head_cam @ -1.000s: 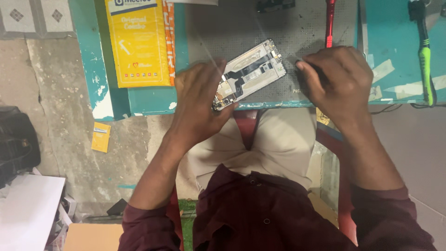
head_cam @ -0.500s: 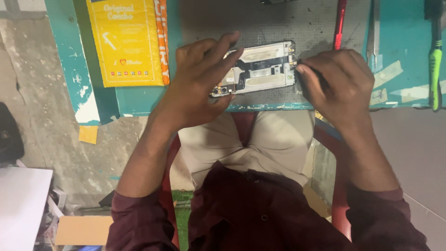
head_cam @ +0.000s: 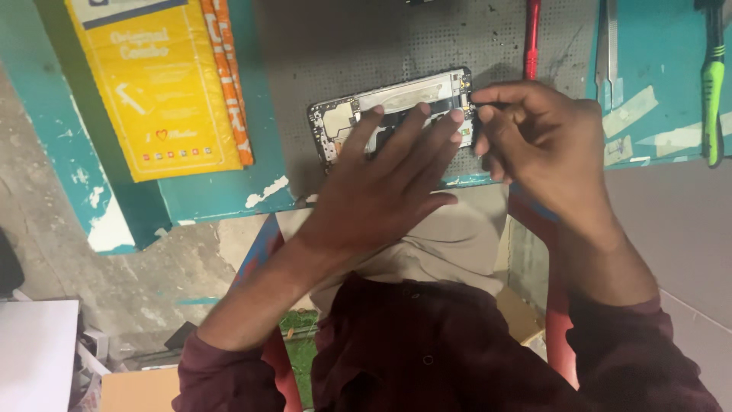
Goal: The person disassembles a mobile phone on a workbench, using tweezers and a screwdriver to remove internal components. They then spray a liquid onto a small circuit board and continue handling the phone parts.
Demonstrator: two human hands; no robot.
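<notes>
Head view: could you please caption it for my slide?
Left hand steadies an opened phone while right hand probes its end.

Opened phones: one [head_cam: 396, 107], lay on the grey mat.
Grey mats: one [head_cam: 366, 46].
Yellow packets: one [head_cam: 156, 84].
Red-handled tools: one [head_cam: 531, 38].
Green-handled tools: one [head_cam: 712, 84].
Metal tweezers: one [head_cam: 608, 42].
Hands: two, left [head_cam: 381, 183] and right [head_cam: 545, 141].
Tabletops: one [head_cam: 663, 46].
</notes>
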